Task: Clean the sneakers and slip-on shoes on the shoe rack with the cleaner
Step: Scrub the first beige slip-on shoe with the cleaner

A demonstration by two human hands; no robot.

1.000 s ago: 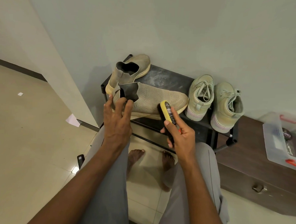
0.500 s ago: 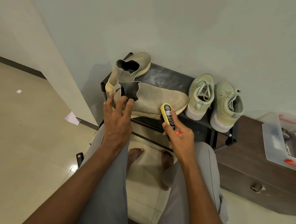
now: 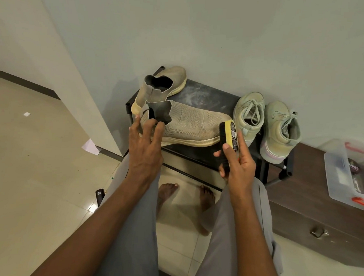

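Note:
A beige knit slip-on shoe (image 3: 194, 125) lies sideways across the front of the black shoe rack (image 3: 202, 94). My left hand (image 3: 145, 144) grips its heel and collar. My right hand (image 3: 238, 164) holds a yellow-backed shoe brush (image 3: 228, 138), whose black bristles touch the toe end of the sole. The second slip-on (image 3: 162, 86) stands behind, at the rack's left. Two pale green lace-up sneakers (image 3: 249, 114) (image 3: 280, 130) stand at the rack's right end.
A dark wooden drawer unit (image 3: 312, 210) sits right of the rack, with a clear plastic box (image 3: 343, 173) on top. The wall runs right behind the rack. My bare feet (image 3: 167, 190) stand on the tiled floor under it. Paper scraps (image 3: 90, 146) lie left.
The brush moved from the shoe's side, down toward me, then right to the toe end of the sole. My left hand kept its grip on the heel.

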